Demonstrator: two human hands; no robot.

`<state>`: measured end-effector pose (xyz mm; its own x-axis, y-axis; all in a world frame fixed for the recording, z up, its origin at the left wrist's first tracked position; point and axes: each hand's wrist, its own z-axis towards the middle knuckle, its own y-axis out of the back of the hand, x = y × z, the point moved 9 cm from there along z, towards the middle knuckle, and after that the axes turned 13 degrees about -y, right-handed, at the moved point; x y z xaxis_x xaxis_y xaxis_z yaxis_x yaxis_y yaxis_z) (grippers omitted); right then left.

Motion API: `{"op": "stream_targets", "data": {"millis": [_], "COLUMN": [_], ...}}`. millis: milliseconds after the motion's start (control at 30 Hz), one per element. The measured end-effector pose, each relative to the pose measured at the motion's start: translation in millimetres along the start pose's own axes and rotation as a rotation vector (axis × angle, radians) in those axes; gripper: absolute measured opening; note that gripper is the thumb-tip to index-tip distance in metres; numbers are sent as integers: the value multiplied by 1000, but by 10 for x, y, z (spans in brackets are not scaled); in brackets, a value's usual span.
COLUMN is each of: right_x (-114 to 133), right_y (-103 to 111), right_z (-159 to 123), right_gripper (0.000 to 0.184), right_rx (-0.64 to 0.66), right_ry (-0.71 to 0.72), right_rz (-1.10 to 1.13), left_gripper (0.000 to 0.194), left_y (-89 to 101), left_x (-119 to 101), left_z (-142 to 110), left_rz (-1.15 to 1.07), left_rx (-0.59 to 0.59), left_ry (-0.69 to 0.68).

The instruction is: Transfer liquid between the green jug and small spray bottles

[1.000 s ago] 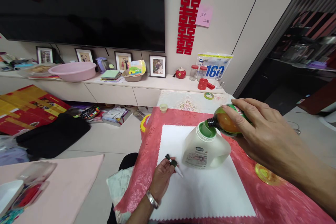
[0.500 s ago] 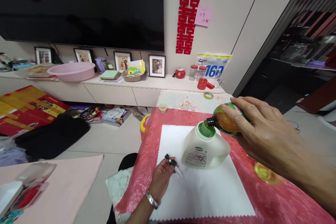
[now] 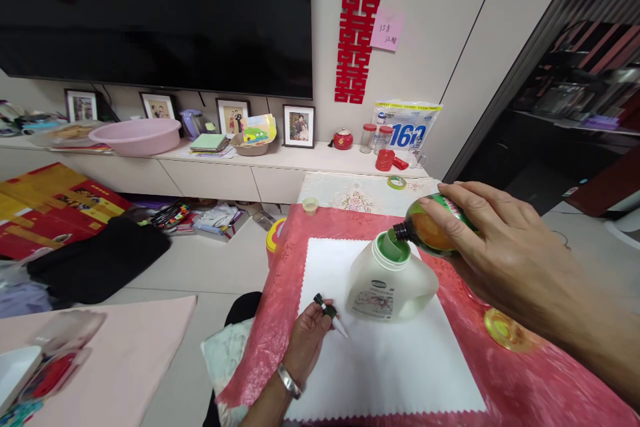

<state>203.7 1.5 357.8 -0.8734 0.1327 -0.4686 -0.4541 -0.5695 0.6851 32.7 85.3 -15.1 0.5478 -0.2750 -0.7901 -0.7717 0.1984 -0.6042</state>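
My right hand (image 3: 493, 247) is wrapped round a small green and orange bottle (image 3: 425, 230), tipped on its side with its dark neck over the green mouth of a white jug (image 3: 390, 280). The jug stands on a white cloth (image 3: 380, 360) spread over a red table cover (image 3: 525, 380). My left hand (image 3: 307, 340) rests at the cloth's left edge, its fingers closed on a small dark pump cap with a white tube (image 3: 330, 313). A metal band shows on that wrist.
A yellow lid (image 3: 505, 330) lies on the red cover at the right. A small pale cup (image 3: 311, 205) and a tape roll (image 3: 397, 181) sit at the table's far end. A low cabinet (image 3: 225, 173) with photo frames, a pink basin (image 3: 137, 135) and jars runs along the wall. Clutter covers the floor at left.
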Motion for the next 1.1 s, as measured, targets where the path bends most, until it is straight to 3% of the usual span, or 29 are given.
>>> {"op": "stream_targets", "data": {"millis": [1100], "right_x": [28], "right_y": [13], "right_z": [52], "right_gripper": [35], "right_rx": [12], "right_ry": [43], "right_rz": [14], "left_gripper": [42], "left_y": [-24], "left_x": [18], "left_z": [2], "left_rz": [-49], "left_rx": [0], "left_ry": [28]}}
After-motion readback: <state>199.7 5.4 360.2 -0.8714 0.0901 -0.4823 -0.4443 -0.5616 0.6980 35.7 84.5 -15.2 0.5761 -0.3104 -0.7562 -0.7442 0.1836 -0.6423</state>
